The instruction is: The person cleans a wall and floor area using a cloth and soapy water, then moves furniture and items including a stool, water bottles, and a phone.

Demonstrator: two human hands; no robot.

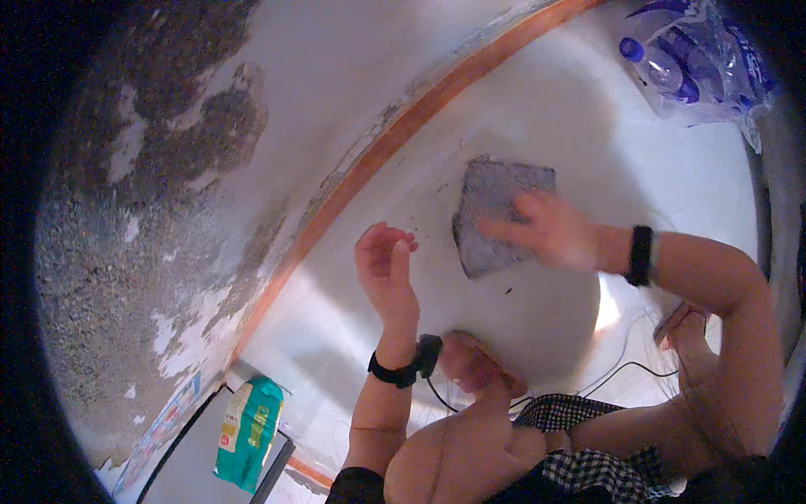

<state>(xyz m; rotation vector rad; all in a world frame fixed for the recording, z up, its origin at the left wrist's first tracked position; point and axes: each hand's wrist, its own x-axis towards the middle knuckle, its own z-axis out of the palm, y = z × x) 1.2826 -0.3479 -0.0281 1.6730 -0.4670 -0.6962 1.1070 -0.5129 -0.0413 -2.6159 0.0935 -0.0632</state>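
A grey cloth point(497, 195), folded into a rough square, lies flat on the pale floor point(548, 327). My right hand point(544, 227) is over its lower right part, slightly blurred, with the fingers spread across the fabric; no pinch on it can be seen. To the left of the cloth and apart from it, my left hand point(385, 268) is raised with its fingers curled in and nothing visible in them. A black band point(641, 255) circles my right wrist, and a black strap with a small dark device point(429, 356) is on my left.
Orange-brown skirting point(378, 157) runs along a peeling, stained wall point(189, 176). A clear plastic bag with purple-capped bottles point(699, 69) stands upper right. A green packet point(252, 428) rests on a grey surface lower left. A thin black cable point(614, 375) trails near my feet point(478, 365).
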